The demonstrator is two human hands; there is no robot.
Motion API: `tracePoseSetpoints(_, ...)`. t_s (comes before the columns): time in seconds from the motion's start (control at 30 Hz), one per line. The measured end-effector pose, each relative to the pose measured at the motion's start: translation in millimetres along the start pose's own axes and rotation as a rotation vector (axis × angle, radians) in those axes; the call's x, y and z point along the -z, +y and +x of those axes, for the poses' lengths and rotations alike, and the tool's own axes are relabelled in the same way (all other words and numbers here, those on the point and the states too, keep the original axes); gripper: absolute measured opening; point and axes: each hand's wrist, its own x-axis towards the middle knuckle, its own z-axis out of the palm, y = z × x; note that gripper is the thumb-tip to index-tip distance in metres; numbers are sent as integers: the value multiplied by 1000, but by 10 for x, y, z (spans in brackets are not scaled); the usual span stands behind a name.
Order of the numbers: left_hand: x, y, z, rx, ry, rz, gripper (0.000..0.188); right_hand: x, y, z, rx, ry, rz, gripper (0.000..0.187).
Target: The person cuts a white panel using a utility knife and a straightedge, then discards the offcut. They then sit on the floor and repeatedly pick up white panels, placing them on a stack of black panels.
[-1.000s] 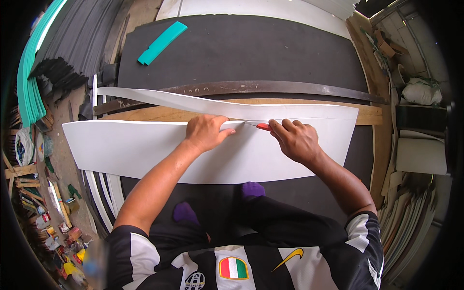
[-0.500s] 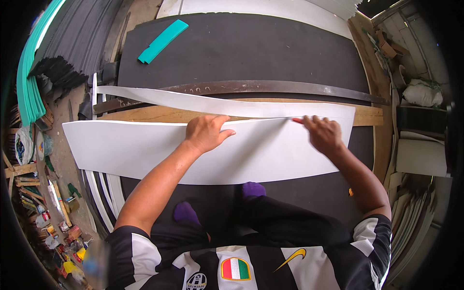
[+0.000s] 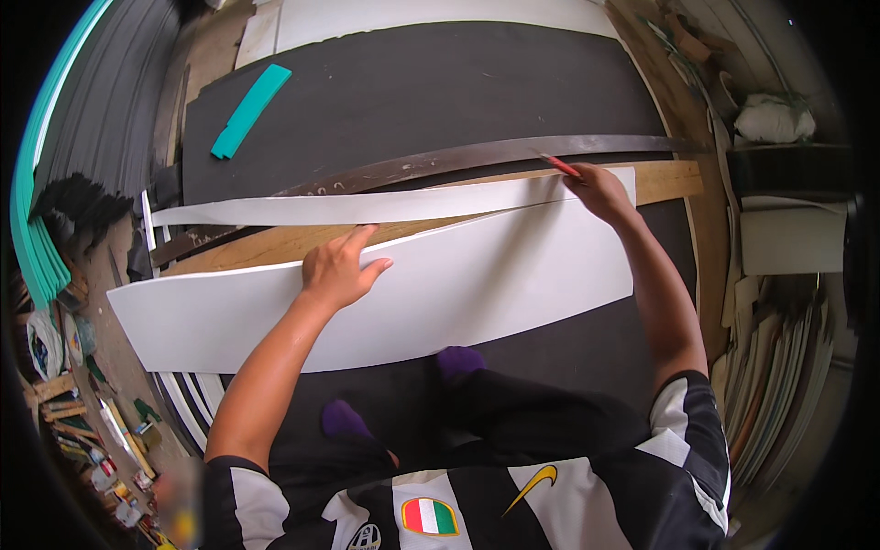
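A: Item one, main piece?
B: White sheet, long, laid crosswise before the person, over a wooden plank and black matting.
A: Item two?
B: White strip, narrow, along the sheet's far side; gap at left, tapering to a thin line at right. Whether joined there, cannot tell.
A: Left hand?
B: On the sheet's far edge, fingers loosely spread, thumb apart, grasping nothing visible.
A: Right hand?
B: Near the right end, fingers closed round a red-handled knife, blade pointing away and leftward.
A: Beyond?
B: Dark brown bar, lengthwise; teal offcut, far left on the matting.
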Motion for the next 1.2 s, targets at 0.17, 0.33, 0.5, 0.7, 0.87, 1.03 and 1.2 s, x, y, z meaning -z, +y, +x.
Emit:
tracePoseSetpoints(0.17, -172, 25, 69, 19, -125, 65, 57, -224, 70, 306, 172, 51, -15, 42)
tracePoseSetpoints(0.33, -467, 94, 245, 6, -63, 72, 58, -268, 26, 437, 54, -191, -25, 50)
tracePoseSetpoints(0.5, -764, 422, 513, -76, -104, 53, 53, -105, -99, 396, 36, -230, -100, 50)
tracePoseSetpoints(0.7, -798, 1050, 793, 23, -203, -58, 52, -201, -34, 163, 82, 55, 27, 29)
tracePoseSetpoints(0.87, -721, 1042, 776, -10, -186, -77, 52, -150, 543, -489, 400, 388, -295, 16)
tracePoseSetpoints(1.03, -806, 1019, 757, -30, -138, -101, 52, -151, 612, -799, 508, 433, -451, 12)
tracePoseSetpoints(1.2, -751, 1047, 737, -15, -168, -99, 53, -216, 486, -776, 445, 375, -523, 9)
